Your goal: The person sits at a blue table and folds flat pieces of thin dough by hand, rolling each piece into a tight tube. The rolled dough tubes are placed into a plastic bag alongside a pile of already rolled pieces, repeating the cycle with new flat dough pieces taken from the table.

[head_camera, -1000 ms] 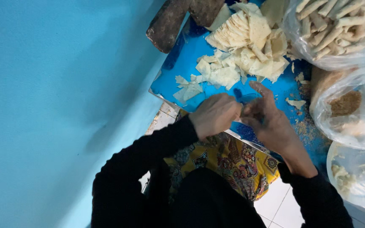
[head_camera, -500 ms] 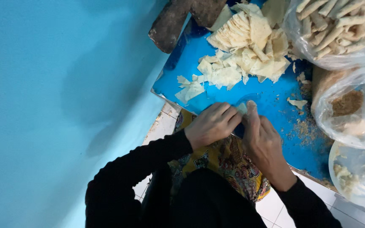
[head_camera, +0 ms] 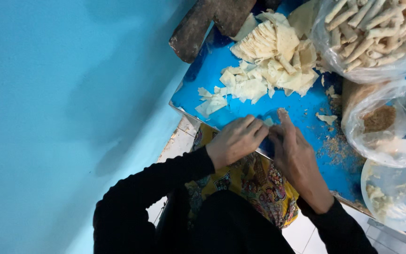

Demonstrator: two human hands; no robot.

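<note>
My left hand (head_camera: 235,141) and my right hand (head_camera: 293,151) rest side by side at the near edge of a blue table (head_camera: 203,89). Between their fingertips lies a small pale wrapper piece (head_camera: 269,121). The left fingers curl onto it. My right hand's fingers lie long and flat across it, hiding most of it. Beyond the hands, a heap of thin pale wrapper sheets and scraps (head_camera: 269,61) covers the tabletop.
A clear bag of rolled pale sticks (head_camera: 372,33) sits at the top right, and below it a bag with brown crumbly filling (head_camera: 379,120). A white plate (head_camera: 395,197) with bits stands at the right. Crumbs dot the table. A dark wooden block (head_camera: 198,26) lies beside the turquoise wall (head_camera: 62,117).
Both hands have shifted from the table's edge onto the tabletop. My right hand has flattened out over the pale piece, which was earlier pinched between the fingertips.
</note>
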